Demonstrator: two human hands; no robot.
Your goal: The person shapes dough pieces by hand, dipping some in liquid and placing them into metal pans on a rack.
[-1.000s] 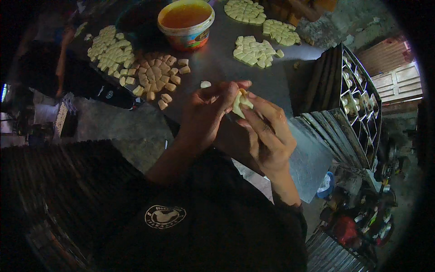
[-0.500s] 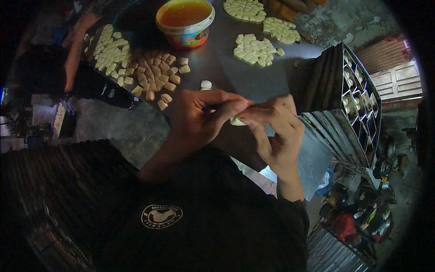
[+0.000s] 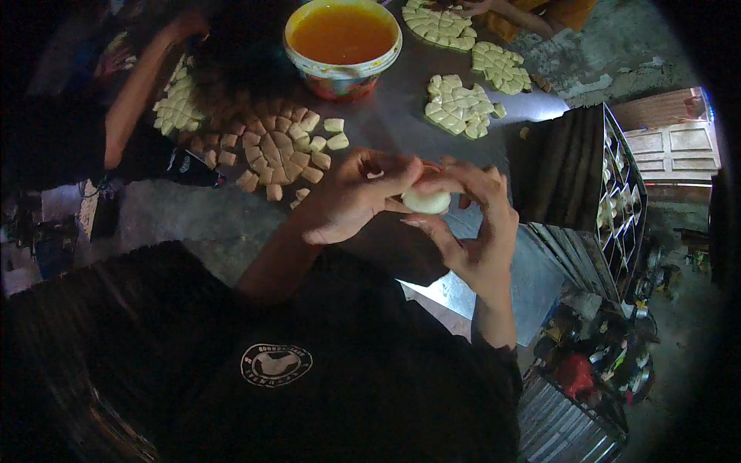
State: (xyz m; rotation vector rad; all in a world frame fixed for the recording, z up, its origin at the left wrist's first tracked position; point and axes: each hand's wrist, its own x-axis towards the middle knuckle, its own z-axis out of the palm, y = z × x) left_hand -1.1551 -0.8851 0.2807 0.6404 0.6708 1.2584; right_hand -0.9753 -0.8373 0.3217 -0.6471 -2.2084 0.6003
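Note:
A small rounded piece of pale dough (image 3: 427, 202) is held between my two hands, above the near part of the metal table (image 3: 401, 139). My left hand (image 3: 356, 197) grips it from the left, thumb and fingers closed at its upper left side. From the right, my right hand (image 3: 482, 220) pinches it, fingers over the top and thumb below. Fingers cover part of the dough. Beyond my left hand lie cut dough pieces in a round cluster (image 3: 274, 147), some apart at its edge. A small white bit shows through a gap in my left fingers.
A bucket of orange liquid (image 3: 343, 35) stands at the far side. More cut dough rounds (image 3: 457, 106) lie at far right. Stacked metal trays or moulds (image 3: 567, 170) rise at right. Co-workers' arms show at far left (image 3: 127, 116) and far right (image 3: 525, 17).
My hands have shifted, and the dough between them shows more, as a smooth rounded lump. The view has moved, so the table things sit lower and farther right. A co-worker's arm now reaches the far-right dough.

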